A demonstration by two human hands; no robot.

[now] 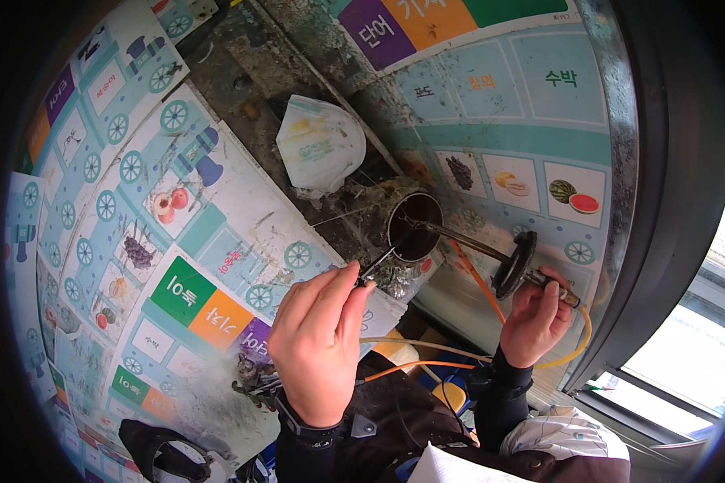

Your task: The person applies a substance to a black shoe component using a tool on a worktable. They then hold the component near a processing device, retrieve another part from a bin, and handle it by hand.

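Note:
My left hand (321, 342) pinches a slim tool (368, 278) with a dark handle and a thin bright metal tip. That tip points up and right, over the mouth of a round, grimy can (398, 227). My right hand (540, 319) is closed around the metal fitting of a long-rod tool (491, 252) with a dark, crusted disc (515, 266) partway along it. Its rod runs left to the can's opening, and its far end is close to the thin tip; whether they touch I cannot tell. A yellowish hose (586, 330) curves away from the fitting.
A stained white face mask (321, 145) lies behind the can on a dark, dirty surface. Printed picture sheets (209, 217) cover the left side, and another stands as a panel (507, 121) at right. Orange hoses (477, 278) pass near my hands. A black strapped item (165, 455) sits lower left.

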